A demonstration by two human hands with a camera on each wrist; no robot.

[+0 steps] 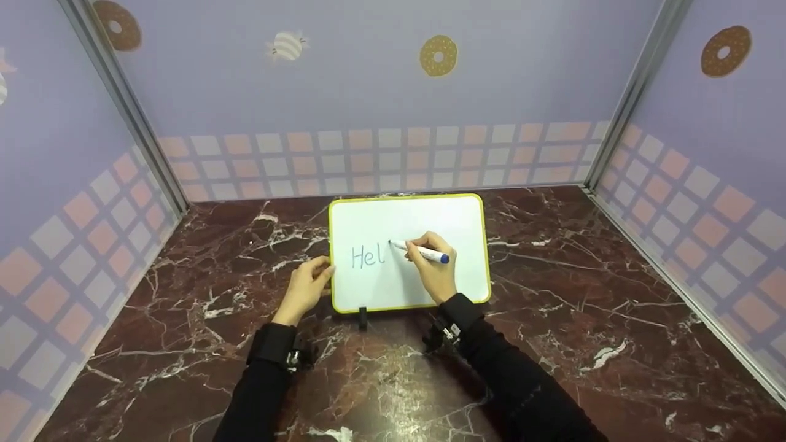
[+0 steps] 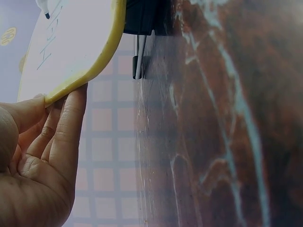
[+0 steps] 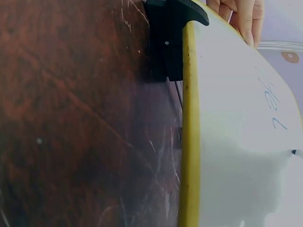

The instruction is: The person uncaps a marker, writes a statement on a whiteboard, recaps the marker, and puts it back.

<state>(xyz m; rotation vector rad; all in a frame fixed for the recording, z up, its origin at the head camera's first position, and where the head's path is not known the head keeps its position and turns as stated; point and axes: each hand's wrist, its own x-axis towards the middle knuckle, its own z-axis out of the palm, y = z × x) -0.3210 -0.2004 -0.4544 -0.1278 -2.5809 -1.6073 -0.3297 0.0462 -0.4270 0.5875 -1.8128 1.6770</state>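
A whiteboard (image 1: 424,215) with a yellow rim leans back on a black stand (image 1: 362,318), and blue letters reading "Hel" (image 1: 368,256) mark its left half. My left hand (image 1: 305,287) pinches the board's left edge; in the left wrist view the thumb lies on the front face and the fingers (image 2: 68,127) go behind. Held like a pen in my right hand (image 1: 437,270) is a white marker (image 1: 417,250) with a blue end. Its dark tip is at the board's surface, just right of the "l". In the right wrist view only that marker tip (image 3: 294,152) shows, not the hand.
The board stands on a dark red marbled table (image 1: 589,344) with white veins. Lilac walls (image 1: 368,80) with a checked band and doughnut pictures enclose the back and both sides, joined by grey metal corner posts (image 1: 638,86). A black camera is strapped on each wrist.
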